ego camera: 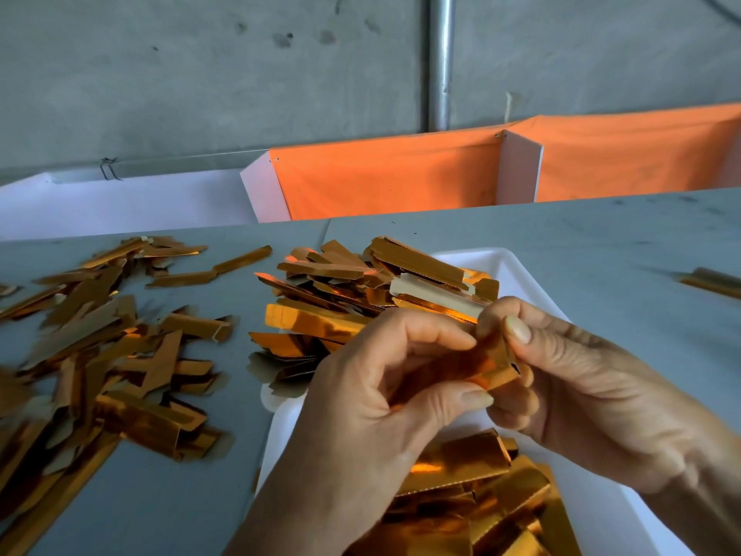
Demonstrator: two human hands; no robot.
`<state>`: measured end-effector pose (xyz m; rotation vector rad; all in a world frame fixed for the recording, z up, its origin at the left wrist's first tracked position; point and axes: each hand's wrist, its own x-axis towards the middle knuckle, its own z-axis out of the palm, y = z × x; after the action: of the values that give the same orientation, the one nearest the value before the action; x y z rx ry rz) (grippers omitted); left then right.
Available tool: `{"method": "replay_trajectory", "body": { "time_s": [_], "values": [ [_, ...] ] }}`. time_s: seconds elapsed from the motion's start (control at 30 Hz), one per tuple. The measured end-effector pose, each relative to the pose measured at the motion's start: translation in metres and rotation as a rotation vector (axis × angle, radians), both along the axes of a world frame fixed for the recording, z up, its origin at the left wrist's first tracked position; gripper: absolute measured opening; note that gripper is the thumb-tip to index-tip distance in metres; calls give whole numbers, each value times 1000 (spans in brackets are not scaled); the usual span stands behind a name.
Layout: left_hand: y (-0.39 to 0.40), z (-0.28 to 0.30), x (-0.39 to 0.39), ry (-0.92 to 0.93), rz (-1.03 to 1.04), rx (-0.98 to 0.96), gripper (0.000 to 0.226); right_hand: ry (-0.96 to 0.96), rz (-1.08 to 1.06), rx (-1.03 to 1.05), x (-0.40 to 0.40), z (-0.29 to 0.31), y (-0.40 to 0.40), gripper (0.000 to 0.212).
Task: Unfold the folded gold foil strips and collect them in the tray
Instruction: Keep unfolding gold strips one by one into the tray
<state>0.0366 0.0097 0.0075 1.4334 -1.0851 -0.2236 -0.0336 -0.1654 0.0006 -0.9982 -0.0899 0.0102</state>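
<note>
Both hands hold one gold foil strip [487,365] above the white tray [521,270]. My left hand [373,399] pinches its left end between thumb and fingers. My right hand [581,387] pinches the right end, thumb on top. The strip's pale back side sticks up behind my fingers. Several gold strips [361,290] are heaped in the tray's far part, and more strips [473,499] lie in its near part under my wrists. A loose pile of folded gold strips [104,355] is spread over the grey table [561,234] to the left.
One stray gold strip [709,280] lies on the table at the far right. Beyond the table's back edge stand white dividers [519,170] with orange cloth [385,178], then a concrete wall with a metal pipe [440,62].
</note>
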Motion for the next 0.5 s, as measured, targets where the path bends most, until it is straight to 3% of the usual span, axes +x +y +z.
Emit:
{"method": "replay_trajectory", "body": {
  "time_s": [0.17, 0.37, 0.5],
  "values": [
    [-3, -1, 0, -184, 96, 11, 19, -76, -108, -131, 1, 0, 4, 31],
    [-3, -2, 0, -38, 50, 16, 24, -31, 21, -69, -1, 2, -3, 38],
    [-3, 0, 0, -72, 57, 22, 25, -16, 53, -86, -2, 2, -6, 36]
  ]
}}
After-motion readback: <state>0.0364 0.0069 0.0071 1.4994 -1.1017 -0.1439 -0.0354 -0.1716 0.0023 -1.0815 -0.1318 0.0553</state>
